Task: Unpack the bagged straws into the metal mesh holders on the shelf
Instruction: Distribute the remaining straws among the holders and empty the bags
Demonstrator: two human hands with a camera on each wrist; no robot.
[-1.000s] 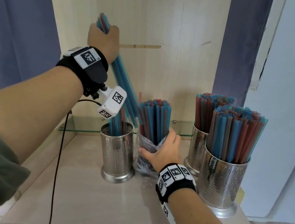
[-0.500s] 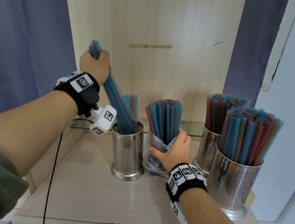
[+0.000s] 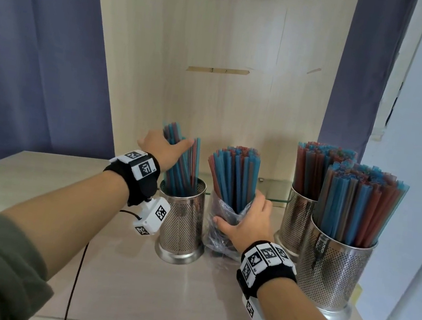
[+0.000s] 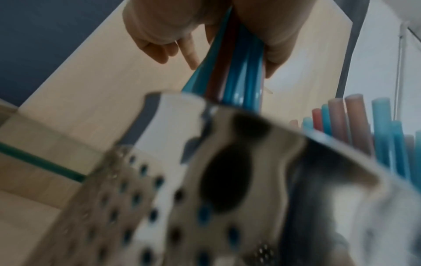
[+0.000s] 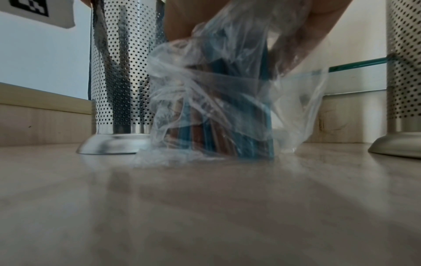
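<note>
My left hand (image 3: pixel 164 148) grips a bunch of blue and red straws (image 3: pixel 181 161) standing in the leftmost metal mesh holder (image 3: pixel 182 221). In the left wrist view the straws (image 4: pixel 232 59) run down from my fingers (image 4: pixel 164 46) into that holder (image 4: pixel 177 180). My right hand (image 3: pixel 245 223) holds the clear plastic bag (image 3: pixel 221 232) upright on the shelf, with more straws (image 3: pixel 233 176) sticking out of it. The right wrist view shows the crumpled bag (image 5: pixel 223 108) standing beside the holder (image 5: pixel 120 75).
Two more mesh holders (image 3: pixel 335 269) (image 3: pixel 295 220) packed with straws stand at the right, close to my right wrist. The wooden shelf (image 3: pixel 132 284) ends at a front edge near me. A glass shelf edge (image 3: pixel 272 199) and a wooden back panel lie behind. Blue curtains hang on both sides.
My left hand has come down from high up, lowering its bunch of straws fully into the leftmost holder. The right hand has stayed on the bag.
</note>
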